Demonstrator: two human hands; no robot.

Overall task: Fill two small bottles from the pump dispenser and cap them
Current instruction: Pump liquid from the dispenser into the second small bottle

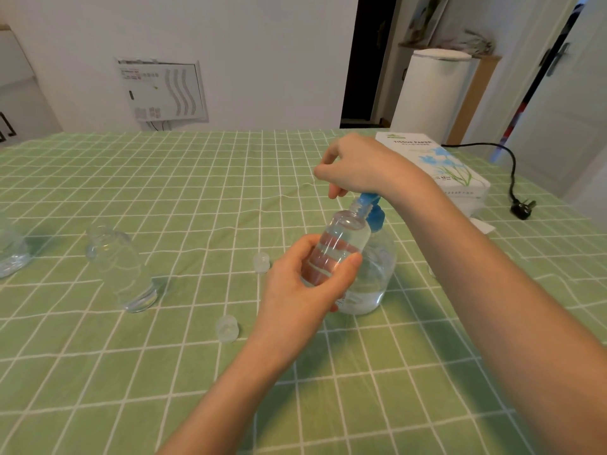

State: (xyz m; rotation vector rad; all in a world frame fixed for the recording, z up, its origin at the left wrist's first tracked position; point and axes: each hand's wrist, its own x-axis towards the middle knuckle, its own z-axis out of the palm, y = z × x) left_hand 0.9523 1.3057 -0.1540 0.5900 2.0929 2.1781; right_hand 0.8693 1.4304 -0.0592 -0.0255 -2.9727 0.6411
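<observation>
My left hand grips a small clear bottle, tilted with its open neck up under the blue spout of the pump dispenser. My right hand rests on top of the blue pump head, fingers curled over it. The dispenser is clear, with liquid low in its base. A second small clear bottle stands uncapped at the left. Two translucent caps lie on the cloth: one cap left of my hand, another cap nearer me.
The table wears a green checked cloth. A tissue paper box sits at the back right, with a black plug and cable beside it. Another clear container stands at the far left edge.
</observation>
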